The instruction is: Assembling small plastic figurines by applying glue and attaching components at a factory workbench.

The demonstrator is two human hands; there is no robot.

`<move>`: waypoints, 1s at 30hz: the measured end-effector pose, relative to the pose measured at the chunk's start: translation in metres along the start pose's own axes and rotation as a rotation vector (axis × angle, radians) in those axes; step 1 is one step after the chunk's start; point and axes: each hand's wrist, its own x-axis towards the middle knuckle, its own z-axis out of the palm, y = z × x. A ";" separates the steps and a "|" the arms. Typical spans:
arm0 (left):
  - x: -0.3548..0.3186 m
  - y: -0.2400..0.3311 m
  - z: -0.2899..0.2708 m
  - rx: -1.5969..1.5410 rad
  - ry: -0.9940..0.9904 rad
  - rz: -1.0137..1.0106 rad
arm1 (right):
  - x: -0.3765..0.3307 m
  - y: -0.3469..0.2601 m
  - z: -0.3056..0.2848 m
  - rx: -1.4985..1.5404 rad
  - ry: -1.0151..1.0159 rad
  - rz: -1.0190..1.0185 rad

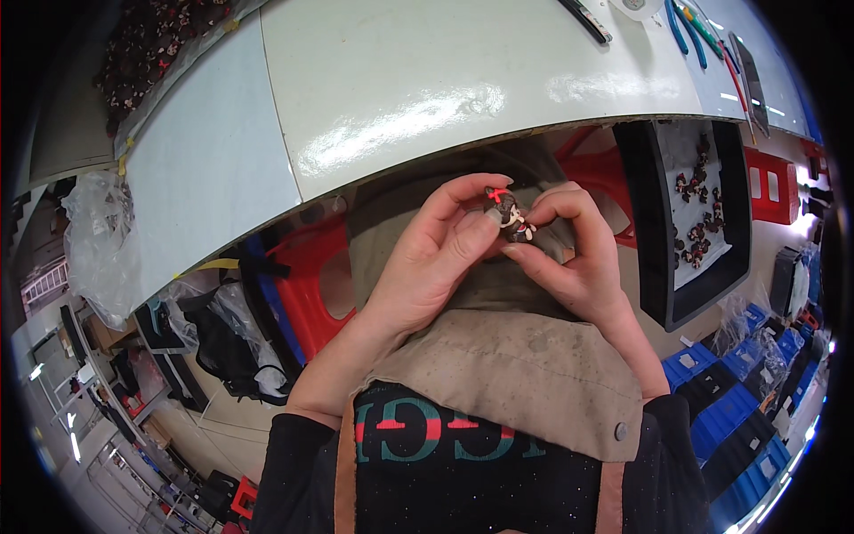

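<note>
Between my two hands, above my lap and just off the table's near edge, is a small doll figurine with dark brown hair, a red bow and a dark body. My left hand pinches its head from the left, thumb and fingers closed on the hair. From the other side, my right hand curls in with its fingertips at the figurine's face and body. Whether the right fingers grip it firmly or only touch it, I cannot tell. A brown apron covers my lap and chest.
The white table spans the front, with a black pen and blue-handled pliers at its far right. Right of me, a black tray holds several similar figurines. A heap of dark figurines lies far left. Red stools stand below.
</note>
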 end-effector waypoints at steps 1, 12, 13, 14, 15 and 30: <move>0.000 -0.001 -0.001 0.000 -0.001 0.001 | 0.000 -0.001 -0.001 -0.049 0.003 -0.045; 0.002 -0.002 0.004 -0.010 -0.004 0.044 | -0.001 0.002 -0.001 0.039 0.010 -0.031; 0.002 -0.001 0.004 -0.010 -0.006 0.043 | -0.001 0.002 -0.001 0.032 0.009 -0.031; 0.002 -0.001 0.004 -0.019 -0.003 0.035 | 0.000 0.002 -0.001 0.031 0.010 -0.030; 0.002 0.000 0.004 -0.027 0.001 0.028 | 0.003 0.002 0.000 0.004 0.037 -0.072; 0.004 -0.004 0.000 0.002 -0.001 0.069 | 0.003 0.004 0.000 -0.038 0.010 -0.105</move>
